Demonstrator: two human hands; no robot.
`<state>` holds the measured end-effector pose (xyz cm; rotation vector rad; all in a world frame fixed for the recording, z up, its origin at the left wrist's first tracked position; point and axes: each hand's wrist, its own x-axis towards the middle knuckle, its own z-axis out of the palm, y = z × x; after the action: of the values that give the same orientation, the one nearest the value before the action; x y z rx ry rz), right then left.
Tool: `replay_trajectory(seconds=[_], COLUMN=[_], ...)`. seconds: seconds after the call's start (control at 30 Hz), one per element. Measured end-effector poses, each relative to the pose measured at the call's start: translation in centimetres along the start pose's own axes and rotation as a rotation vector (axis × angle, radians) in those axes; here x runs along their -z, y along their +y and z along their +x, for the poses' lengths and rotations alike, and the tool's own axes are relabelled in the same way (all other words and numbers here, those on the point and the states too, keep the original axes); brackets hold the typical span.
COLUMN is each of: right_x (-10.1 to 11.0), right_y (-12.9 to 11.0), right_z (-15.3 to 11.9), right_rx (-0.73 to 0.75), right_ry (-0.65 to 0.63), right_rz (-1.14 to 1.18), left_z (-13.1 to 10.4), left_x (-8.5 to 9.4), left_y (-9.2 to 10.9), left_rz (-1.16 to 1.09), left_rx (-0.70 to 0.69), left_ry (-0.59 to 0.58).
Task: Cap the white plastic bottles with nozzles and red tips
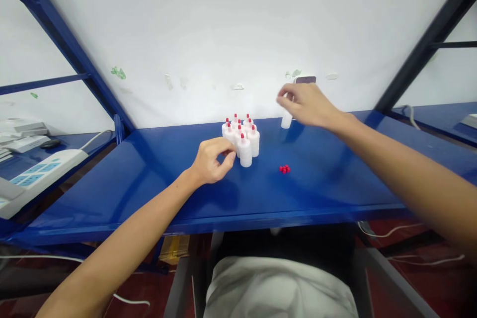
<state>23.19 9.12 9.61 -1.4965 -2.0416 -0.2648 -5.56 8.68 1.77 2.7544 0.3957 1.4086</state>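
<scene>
Several white bottles with red tips [245, 153] stand upright in a tight group on the blue table [179, 159]. My left hand [215, 160] is just left of the front bottle, thumb and forefinger curled close together; anything between them is too small to make out. Further back on the right, my right hand [303, 103] has its fingers bent over a white bottle [286, 120], whose upper part is hidden by the hand. A small cluster of red caps [284, 169] lies on the table between the hands, nearer the front edge.
Behind my right hand a phone-like object [306, 79] leans against the white wall. Blue shelf posts rise at both sides. A white power strip [40, 179] lies at the far left, with a cable running from it.
</scene>
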Motion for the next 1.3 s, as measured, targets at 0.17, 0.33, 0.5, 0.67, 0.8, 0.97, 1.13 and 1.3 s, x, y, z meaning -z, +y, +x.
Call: replay_trajectory(seconds=[0.17, 0.33, 0.5, 0.67, 0.8, 0.97, 1.13, 1.3], right_x=[-3.4, -6.3, -7.4, -6.6, -4.3, -1.7, -1.0, -0.7], right_y=[7.2, 8.6, 8.4, 6.2, 1.7, -1.2, 1.8, 1.8], right_z=[-0.3, 0.2, 1.8, 0.3, -2.8, -5.1, -5.7, -8.2], right_rx=[-0.283, -0.613, -0.64, -0.492, -0.282, -0.046, -0.147, -0.012], right_ry=[-0.064, -0.179, -0.237, -0.366, -0.54, -0.697, -0.545, -0.656], right_rz=[-0.121, 0.172, 0.291, 0.358, 0.474, 0.602, 0.532, 0.294], left_z=[0.2, 0.2, 0.1, 0.4, 0.4, 0.2, 0.5, 0.8], left_x=[-0.4, -1.1, -1.2, -1.2, -1.6, -1.7, -1.6, -2.5], left_y=[1.6, 2.5, 2.1, 2.1, 2.2, 2.1, 3.3, 4.4], left_rz=[-0.058, -0.099, -0.082, -0.017, 0.007, -0.033, -0.137, -0.302], left_rx=[-0.065, -0.071, 0.031, 0.141, 0.178, 0.256, 0.371, 0.495], left_ry=[-0.127, -0.306, -0.577, -0.695, -0.678, -0.607, -0.535, -0.531])
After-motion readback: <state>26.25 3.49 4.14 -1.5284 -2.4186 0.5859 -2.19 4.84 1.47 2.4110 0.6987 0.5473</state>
